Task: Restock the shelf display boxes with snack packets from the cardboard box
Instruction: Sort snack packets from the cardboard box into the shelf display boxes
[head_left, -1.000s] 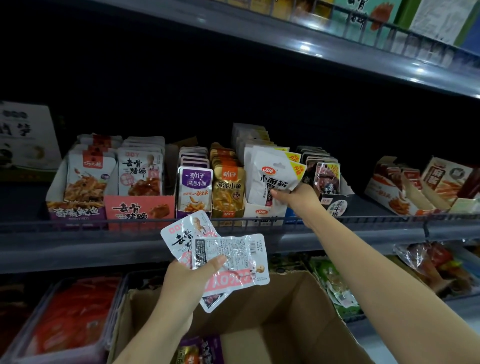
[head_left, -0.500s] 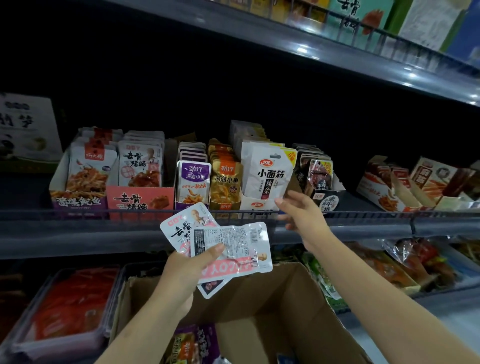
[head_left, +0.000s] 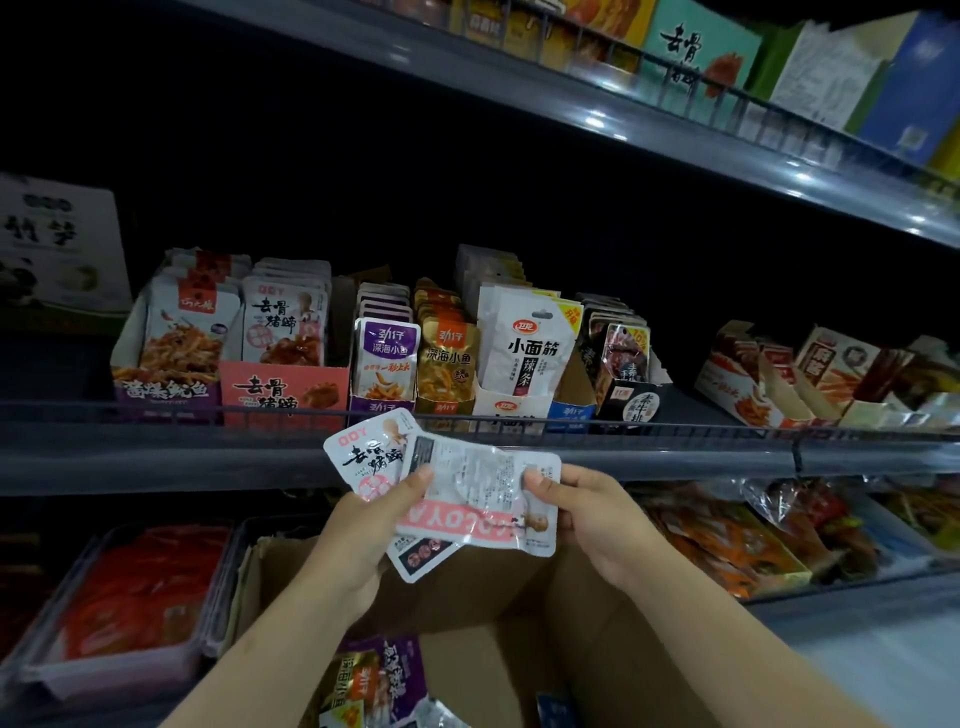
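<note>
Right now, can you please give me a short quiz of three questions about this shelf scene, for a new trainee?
1. True or false: the right hand pinches the top packet of the fan held by the left hand.
2. Which display box matches the QQY packets? A. pink box B. purple box C. white box
3. Fill in: the cardboard box sits ____ the hands.

Key: 1 true; 2 A; 3 below
</note>
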